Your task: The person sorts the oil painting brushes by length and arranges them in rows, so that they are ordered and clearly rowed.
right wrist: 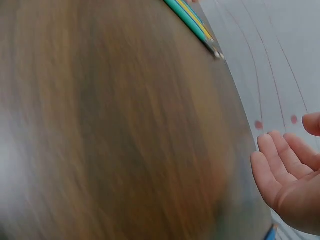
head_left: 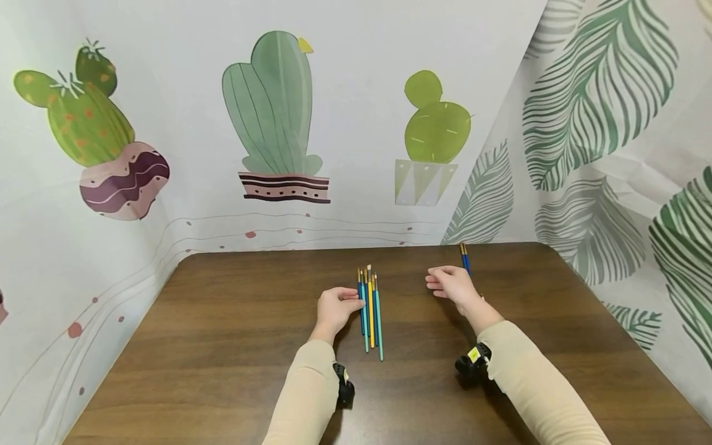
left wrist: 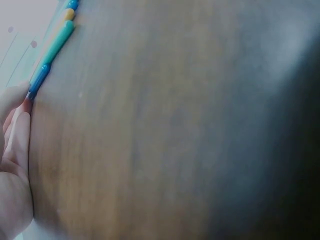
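Head view: left fingers pinch a paintbrush; right fingers relaxed; yellow label illegible.

Brown table: paintbrush bunch; blue brushes farther right.

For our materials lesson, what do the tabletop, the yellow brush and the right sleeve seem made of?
Tabletop: wood or laminate, satin, judging by brown grain streaks and soft sheen.
Yellow brush: smooth coloured handle, perhaps painted wood or plastic; the even colour hides what lies beneath.
Right sleeve: matt cream fabric, shown by its creases; weave too fine to tell.
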A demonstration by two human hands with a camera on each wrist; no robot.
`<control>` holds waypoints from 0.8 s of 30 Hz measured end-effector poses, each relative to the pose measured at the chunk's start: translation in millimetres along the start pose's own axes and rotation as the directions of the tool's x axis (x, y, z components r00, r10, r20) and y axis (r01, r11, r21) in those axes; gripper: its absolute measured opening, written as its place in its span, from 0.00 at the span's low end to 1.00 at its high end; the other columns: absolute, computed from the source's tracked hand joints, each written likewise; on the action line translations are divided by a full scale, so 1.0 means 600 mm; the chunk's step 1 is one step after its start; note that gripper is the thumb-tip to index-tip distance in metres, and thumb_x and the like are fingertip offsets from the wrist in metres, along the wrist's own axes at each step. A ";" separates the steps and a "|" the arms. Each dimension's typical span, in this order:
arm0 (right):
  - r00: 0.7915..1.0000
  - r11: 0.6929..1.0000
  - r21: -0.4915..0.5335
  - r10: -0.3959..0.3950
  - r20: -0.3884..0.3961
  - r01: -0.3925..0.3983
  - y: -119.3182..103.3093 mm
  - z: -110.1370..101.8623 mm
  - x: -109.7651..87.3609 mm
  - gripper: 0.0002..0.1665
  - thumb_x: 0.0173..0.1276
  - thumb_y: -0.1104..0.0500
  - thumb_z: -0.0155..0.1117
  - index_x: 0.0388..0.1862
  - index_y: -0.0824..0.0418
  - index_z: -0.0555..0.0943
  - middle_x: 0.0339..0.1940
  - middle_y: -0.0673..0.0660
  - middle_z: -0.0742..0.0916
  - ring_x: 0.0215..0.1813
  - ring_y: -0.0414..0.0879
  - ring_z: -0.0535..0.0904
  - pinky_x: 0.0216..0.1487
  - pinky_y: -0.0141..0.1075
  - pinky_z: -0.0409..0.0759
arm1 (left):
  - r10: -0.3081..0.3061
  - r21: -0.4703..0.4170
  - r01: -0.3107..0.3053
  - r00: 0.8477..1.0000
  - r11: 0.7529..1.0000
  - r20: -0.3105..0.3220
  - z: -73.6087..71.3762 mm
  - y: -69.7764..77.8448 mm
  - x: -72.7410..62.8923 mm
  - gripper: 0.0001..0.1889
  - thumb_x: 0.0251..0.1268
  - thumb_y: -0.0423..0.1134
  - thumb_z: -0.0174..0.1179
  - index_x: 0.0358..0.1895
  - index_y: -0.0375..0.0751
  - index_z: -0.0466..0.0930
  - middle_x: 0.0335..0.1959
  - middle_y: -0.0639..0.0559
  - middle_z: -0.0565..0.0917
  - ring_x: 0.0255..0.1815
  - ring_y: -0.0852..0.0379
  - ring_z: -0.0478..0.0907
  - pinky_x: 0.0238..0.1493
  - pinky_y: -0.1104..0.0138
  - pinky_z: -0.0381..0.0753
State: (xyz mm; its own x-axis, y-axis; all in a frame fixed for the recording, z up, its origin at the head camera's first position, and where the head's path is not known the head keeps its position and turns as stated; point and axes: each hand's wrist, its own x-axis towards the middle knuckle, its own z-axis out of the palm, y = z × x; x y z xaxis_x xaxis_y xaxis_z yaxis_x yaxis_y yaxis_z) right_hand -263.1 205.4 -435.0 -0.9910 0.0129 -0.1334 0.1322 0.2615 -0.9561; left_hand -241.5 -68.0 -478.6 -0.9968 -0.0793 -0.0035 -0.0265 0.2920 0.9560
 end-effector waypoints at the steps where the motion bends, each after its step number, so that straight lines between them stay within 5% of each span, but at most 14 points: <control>1: 1.000 1.000 0.010 0.001 0.003 -0.001 0.000 0.005 0.000 0.26 0.72 0.56 0.51 0.59 0.76 0.70 0.47 0.67 0.85 0.38 0.39 0.85 0.41 0.33 0.84 | -0.001 0.001 0.001 1.000 1.000 0.000 0.000 0.000 0.000 0.14 0.48 0.34 0.71 0.41 0.34 0.84 0.36 0.43 0.87 0.38 0.53 0.86 0.43 0.64 0.83; 24: 0.989 0.992 0.111 0.040 0.139 -0.056 -0.007 0.099 -0.018 0.24 0.72 0.58 0.51 0.59 0.76 0.70 0.51 0.72 0.82 0.42 0.48 0.85 0.42 0.38 0.84 | -0.008 0.003 0.008 1.000 1.000 -0.002 0.000 0.002 0.000 0.15 0.48 0.35 0.72 0.40 0.35 0.85 0.36 0.43 0.87 0.38 0.53 0.86 0.43 0.64 0.83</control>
State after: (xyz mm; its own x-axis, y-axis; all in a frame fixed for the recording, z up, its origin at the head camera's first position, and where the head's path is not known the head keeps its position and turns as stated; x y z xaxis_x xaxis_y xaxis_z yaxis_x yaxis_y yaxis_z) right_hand -251.8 147.0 -445.0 -0.9721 -0.1111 -0.2066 0.1889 0.1512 -0.9703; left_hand -241.8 -67.7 -477.2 -0.9965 -0.0834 -0.0107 -0.0349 0.2941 0.9552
